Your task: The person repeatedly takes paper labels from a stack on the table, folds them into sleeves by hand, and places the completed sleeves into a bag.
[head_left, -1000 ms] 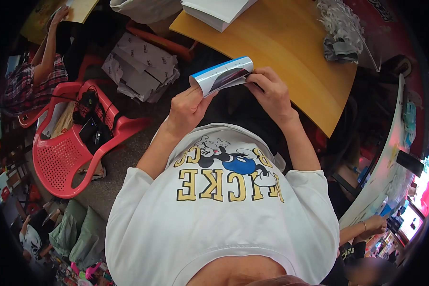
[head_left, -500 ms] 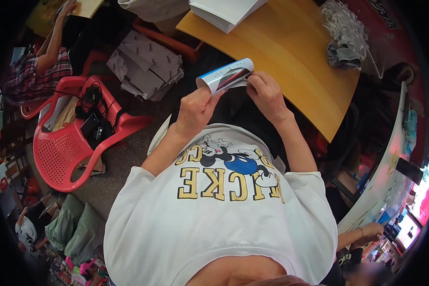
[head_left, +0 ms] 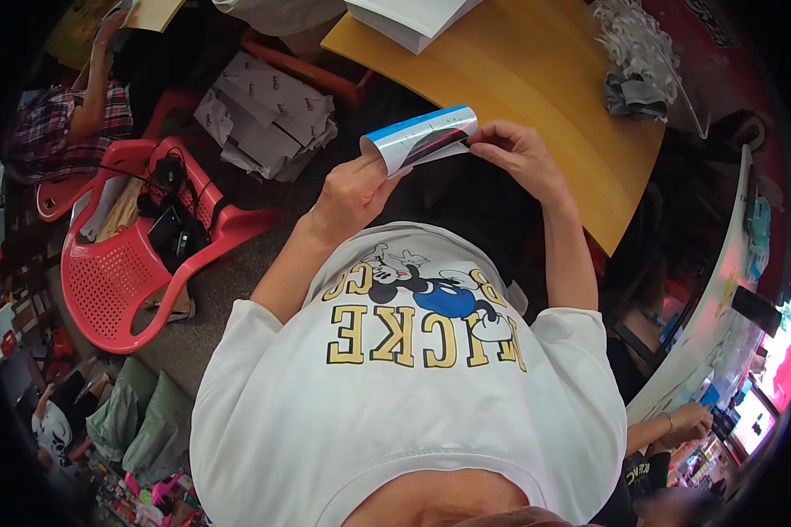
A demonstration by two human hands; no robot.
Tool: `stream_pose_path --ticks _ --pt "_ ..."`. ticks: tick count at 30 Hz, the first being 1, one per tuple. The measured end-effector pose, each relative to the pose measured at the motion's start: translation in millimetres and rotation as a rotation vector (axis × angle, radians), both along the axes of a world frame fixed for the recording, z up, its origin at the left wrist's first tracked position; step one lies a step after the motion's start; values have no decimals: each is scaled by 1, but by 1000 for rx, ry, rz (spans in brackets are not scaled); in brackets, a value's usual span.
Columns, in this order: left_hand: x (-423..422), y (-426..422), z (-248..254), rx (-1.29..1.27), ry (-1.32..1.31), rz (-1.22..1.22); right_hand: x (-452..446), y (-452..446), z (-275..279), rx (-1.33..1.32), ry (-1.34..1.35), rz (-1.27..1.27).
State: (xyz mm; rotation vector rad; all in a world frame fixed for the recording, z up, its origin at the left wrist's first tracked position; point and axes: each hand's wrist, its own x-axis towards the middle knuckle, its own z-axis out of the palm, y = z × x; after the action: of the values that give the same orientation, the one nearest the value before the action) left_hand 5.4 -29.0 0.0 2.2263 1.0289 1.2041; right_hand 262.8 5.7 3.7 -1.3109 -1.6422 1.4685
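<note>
A glossy printed sheet [head_left: 426,136], blue and silver-white with a dark picture on it, is curled into a loose roll in front of my chest. My left hand [head_left: 358,189] is closed around its left end, thumb on the near side. At the right end, my right hand [head_left: 523,158] pinches the sheet's near edge between thumb and fingers. The sheet is held in the air, short of the near edge of a yellow wooden table [head_left: 536,97]. Its underside and inner face are mostly hidden.
A white stack of paper [head_left: 409,22] lies on the table, and a bundle of white strips [head_left: 637,53] is at its right. Left are a red plastic chair [head_left: 119,281] with cables and a stack of grey-white packaging [head_left: 268,114]. Other people sit at left and lower right.
My right hand has shifted slightly right, its fingers straighter along the sheet's edge. The roll has turned a little, showing more of its blue band.
</note>
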Motion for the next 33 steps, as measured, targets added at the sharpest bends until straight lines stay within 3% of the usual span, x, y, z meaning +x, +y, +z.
stream_pose_path --ticks 9,19,25,31,33 --pt "-6 -2 -2 14 32 -58 -3 1 -11 -93 -89 155" --pt "-9 -2 -6 69 87 -75 -5 -6 -10 -131 -81 101" --pt "-8 -1 -9 73 112 -67 -1 -18 7 -270 88 99" --pt "-6 -1 -8 3 48 -30 -10 -25 12 -60 92 -122" --pt "-6 -1 -10 -16 46 -34 -17 -28 18 160 -153 -123"
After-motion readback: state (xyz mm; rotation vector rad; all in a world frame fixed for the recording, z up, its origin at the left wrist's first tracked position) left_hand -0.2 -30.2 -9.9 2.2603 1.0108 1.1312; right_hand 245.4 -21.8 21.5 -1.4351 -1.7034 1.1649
